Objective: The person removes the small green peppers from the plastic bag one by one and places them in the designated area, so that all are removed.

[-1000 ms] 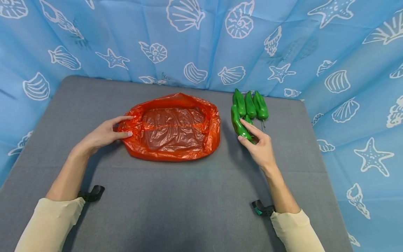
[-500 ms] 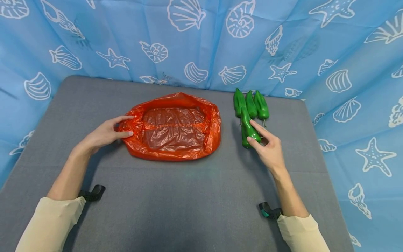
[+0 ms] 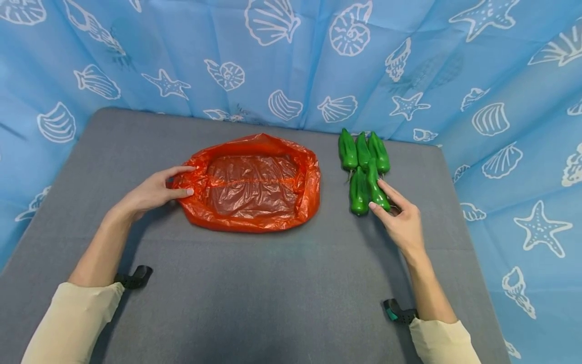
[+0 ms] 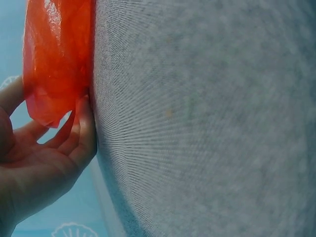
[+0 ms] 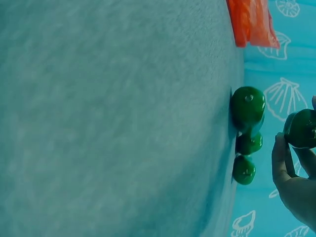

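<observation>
An orange-red plastic bag (image 3: 250, 222) lies spread with its mouth wide, left of centre in the head view. My left hand (image 3: 150, 196) pinches its left rim between thumb and fingers; the left wrist view shows the fingers about the bag's edge (image 4: 59, 54). My right hand (image 3: 405, 222) grips a green pepper (image 3: 376, 189), held off the table in the right wrist view, where the pepper (image 5: 302, 131) is cut by the frame edge. Just left of it lies another green pepper (image 3: 359, 192). Three more green peppers (image 3: 348, 150) lie in a row behind.
A grey cloth-covered table (image 3: 254, 288) carries everything. A blue curtain (image 3: 309, 65) with white shells and starfish hangs along its back and sides. Both wrists wear a black camera mount (image 3: 136, 277).
My right hand has moved right and slightly towards me, carrying its pepper from the left of the front pepper to its right. My left hand stays on the bag.
</observation>
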`<state>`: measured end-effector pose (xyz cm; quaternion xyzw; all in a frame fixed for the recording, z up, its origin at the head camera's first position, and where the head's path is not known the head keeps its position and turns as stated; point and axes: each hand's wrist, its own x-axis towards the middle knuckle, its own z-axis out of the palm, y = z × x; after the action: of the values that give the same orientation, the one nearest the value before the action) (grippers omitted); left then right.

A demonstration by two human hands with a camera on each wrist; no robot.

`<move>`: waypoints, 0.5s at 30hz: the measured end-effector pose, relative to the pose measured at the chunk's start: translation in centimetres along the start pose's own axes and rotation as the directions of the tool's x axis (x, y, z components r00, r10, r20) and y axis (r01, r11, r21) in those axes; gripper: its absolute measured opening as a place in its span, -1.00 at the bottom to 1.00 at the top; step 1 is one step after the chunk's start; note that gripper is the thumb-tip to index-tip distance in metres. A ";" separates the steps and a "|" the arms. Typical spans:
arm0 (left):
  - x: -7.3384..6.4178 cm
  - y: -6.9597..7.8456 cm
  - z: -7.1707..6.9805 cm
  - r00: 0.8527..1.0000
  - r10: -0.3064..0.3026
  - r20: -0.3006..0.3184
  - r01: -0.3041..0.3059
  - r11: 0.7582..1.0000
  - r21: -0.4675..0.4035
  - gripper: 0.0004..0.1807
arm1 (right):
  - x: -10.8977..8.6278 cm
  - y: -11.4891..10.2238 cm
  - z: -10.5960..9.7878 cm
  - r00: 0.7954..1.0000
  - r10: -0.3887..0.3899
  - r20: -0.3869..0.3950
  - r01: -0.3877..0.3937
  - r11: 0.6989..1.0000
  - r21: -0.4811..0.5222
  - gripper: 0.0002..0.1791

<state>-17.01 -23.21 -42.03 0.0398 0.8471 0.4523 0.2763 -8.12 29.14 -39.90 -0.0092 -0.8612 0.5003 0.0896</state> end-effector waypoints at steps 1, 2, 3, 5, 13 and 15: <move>0.0 0.0 0.0 1.000 0.001 0.005 -0.001 1.000 0.000 -0.18 | 0.0 0.6 -0.1 1.000 0.011 -0.004 -0.011 1.000 -0.009 -0.40; 0.0 0.0 0.0 1.000 0.001 0.007 -0.001 1.000 -0.002 -0.18 | 0.0 1.1 -0.2 1.000 0.022 -0.007 -0.022 1.000 -0.015 -0.40; 0.0 0.1 0.1 1.000 0.002 0.010 -0.002 1.000 -0.002 -0.18 | 0.0 1.6 -0.3 0.999 0.036 -0.008 -0.036 0.999 -0.024 -0.40; -0.1 0.1 0.1 1.000 0.002 0.008 -0.002 1.000 -0.004 -0.18 | 0.0 2.1 -0.5 0.998 0.057 -0.013 -0.058 0.997 -0.055 -0.39; -0.1 0.1 0.0 1.000 0.005 -0.001 -0.005 1.000 0.004 -0.18 | -0.1 3.0 -1.1 0.996 0.071 -0.046 -0.078 0.984 -0.159 -0.38; -0.1 0.0 0.0 1.000 0.005 0.002 -0.005 1.000 0.011 -0.17 | 0.0 3.2 -1.2 0.998 0.050 -0.042 -0.057 0.978 -0.198 -0.39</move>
<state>-16.91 -23.19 -41.99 0.0436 0.8492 0.4483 0.2758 -8.14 31.75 -42.06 -0.0505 -0.9046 0.4135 0.0904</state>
